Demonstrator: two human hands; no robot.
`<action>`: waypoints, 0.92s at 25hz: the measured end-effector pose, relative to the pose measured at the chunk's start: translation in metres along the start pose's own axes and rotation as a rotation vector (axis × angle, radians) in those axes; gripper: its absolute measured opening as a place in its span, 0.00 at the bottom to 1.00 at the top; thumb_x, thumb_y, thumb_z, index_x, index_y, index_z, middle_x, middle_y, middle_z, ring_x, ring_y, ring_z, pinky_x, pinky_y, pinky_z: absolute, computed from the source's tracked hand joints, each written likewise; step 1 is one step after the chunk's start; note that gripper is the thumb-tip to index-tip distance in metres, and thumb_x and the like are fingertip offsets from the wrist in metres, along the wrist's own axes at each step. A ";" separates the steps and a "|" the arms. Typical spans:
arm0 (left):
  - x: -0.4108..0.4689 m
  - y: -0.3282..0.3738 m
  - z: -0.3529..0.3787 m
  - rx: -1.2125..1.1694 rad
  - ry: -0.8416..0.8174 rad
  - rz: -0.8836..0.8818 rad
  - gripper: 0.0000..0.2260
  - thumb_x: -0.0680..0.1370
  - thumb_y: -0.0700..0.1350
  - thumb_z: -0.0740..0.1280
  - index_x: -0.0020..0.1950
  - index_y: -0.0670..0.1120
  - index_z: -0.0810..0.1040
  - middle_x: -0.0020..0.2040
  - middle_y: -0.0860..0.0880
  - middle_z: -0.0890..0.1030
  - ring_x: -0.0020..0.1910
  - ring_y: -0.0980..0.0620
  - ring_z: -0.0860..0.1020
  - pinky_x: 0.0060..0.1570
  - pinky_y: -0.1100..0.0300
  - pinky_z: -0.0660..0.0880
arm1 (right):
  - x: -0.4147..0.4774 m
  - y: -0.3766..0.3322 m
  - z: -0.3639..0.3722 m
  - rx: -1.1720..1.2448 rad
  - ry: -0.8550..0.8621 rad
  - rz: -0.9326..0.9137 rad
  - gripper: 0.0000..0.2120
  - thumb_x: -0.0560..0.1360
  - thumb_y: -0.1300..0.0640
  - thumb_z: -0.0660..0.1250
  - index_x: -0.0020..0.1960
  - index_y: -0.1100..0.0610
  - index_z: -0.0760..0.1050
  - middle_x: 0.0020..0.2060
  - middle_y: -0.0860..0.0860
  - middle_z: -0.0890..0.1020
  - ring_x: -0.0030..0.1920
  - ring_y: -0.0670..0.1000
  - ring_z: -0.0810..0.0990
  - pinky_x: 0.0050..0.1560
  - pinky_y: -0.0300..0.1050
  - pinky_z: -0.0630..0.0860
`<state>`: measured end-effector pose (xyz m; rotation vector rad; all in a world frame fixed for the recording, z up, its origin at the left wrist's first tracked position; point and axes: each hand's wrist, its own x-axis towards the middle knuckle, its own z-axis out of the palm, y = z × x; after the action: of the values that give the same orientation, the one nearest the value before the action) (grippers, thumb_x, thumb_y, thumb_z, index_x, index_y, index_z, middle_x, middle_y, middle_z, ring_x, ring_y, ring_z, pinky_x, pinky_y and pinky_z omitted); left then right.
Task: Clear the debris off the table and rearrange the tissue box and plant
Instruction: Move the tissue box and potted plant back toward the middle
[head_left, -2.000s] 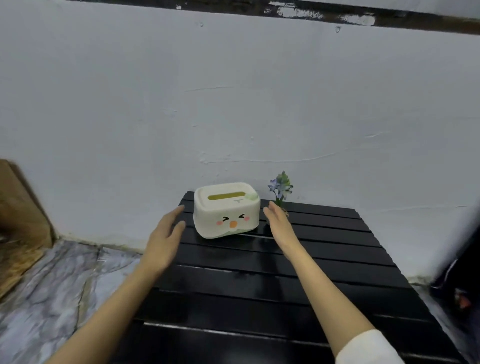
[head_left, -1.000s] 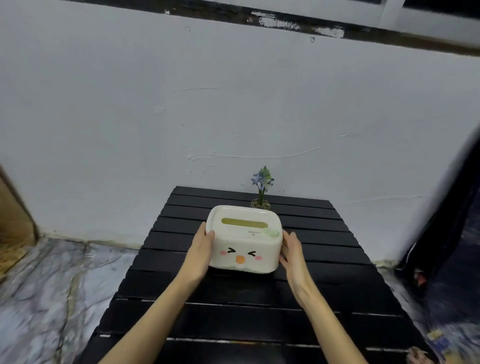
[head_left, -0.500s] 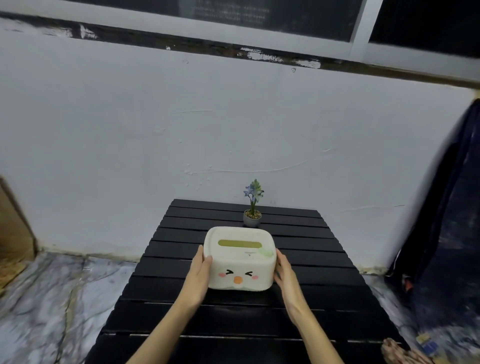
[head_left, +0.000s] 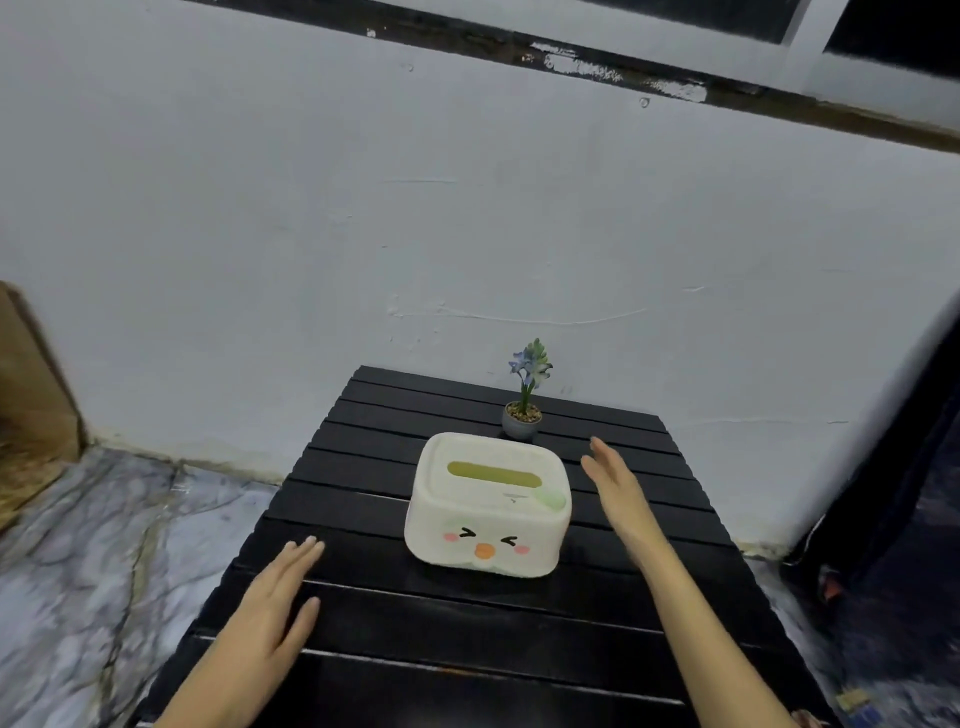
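Note:
A cream tissue box (head_left: 488, 506) with a cartoon face and a green slot rests in the middle of the black slatted table (head_left: 363, 519). Just behind it, near the wall, stands a small potted plant (head_left: 523, 400) with blue flowers in a grey pot. My left hand (head_left: 278, 603) lies flat and open over the table's left side, well apart from the box. My right hand (head_left: 618, 491) hovers open to the right of the box, fingers stretched toward the plant, touching neither.
A white plastered wall (head_left: 467, 208) runs close behind the table. Marbled floor (head_left: 104, 545) lies to the left with a brown board (head_left: 26, 374) leaning there. Dark fabric (head_left: 893, 457) hangs at the right, and small litter (head_left: 852, 699) lies on the floor.
Both hands carried the tissue box from the back of the table toward the middle, set it down and let go. The left hand drew back left; the right hand lifted off.

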<state>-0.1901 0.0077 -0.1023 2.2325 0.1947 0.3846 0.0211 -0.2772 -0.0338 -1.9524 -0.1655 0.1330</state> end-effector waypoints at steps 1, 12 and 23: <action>0.000 -0.007 -0.001 0.028 0.026 0.034 0.32 0.76 0.47 0.59 0.52 0.85 0.45 0.67 0.62 0.60 0.67 0.69 0.50 0.61 0.82 0.47 | 0.012 0.000 0.000 -0.028 -0.001 -0.002 0.23 0.79 0.53 0.57 0.72 0.53 0.58 0.73 0.50 0.62 0.72 0.50 0.60 0.70 0.47 0.59; 0.005 -0.027 0.012 0.418 -0.087 0.132 0.25 0.77 0.57 0.43 0.60 0.46 0.72 0.68 0.62 0.63 0.70 0.71 0.46 0.68 0.76 0.45 | 0.140 0.026 0.047 -0.255 -0.095 0.001 0.33 0.74 0.52 0.65 0.74 0.56 0.53 0.75 0.55 0.57 0.73 0.55 0.58 0.70 0.53 0.60; 0.001 -0.024 0.014 0.402 -0.112 0.055 0.27 0.76 0.61 0.42 0.65 0.50 0.68 0.68 0.66 0.61 0.69 0.74 0.47 0.66 0.78 0.45 | 0.140 0.024 0.060 -0.190 0.023 -0.053 0.28 0.69 0.57 0.73 0.66 0.58 0.67 0.64 0.58 0.74 0.63 0.56 0.72 0.55 0.41 0.66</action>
<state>-0.1850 0.0125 -0.1290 2.6517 0.1617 0.2656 0.1496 -0.2070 -0.0806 -2.1361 -0.2213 0.0613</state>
